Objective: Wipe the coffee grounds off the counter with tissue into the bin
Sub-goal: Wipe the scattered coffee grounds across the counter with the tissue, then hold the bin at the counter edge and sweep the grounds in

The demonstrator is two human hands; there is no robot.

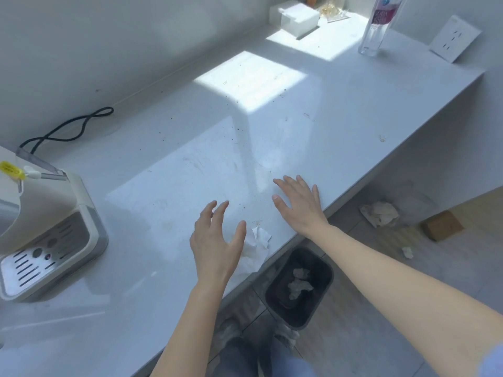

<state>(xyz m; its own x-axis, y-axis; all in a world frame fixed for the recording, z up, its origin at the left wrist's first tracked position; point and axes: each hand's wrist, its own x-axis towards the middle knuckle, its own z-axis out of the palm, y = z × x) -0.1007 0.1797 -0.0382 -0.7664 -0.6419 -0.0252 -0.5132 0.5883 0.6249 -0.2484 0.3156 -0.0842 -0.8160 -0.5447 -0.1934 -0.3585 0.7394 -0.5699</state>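
Note:
A crumpled white tissue (257, 247) lies on the white counter (174, 186) near its front edge. My left hand (217, 240) hovers just left of the tissue, fingers spread, holding nothing. My right hand (299, 202) rests flat on the counter by the edge, fingers apart and empty. Fine dark coffee grounds (254, 210) are scattered between my hands and farther back. A dark bin (321, 295) stands on the floor below the counter edge, with crumpled tissues inside.
A white coffee machine (46, 235) with a drip tray sits at the left, its black cord (70, 126) behind it. At the back stand a white box (296, 16), a clear bottle (377, 25) and a wall socket (454, 38). Crumpled paper (381, 213) lies on the floor.

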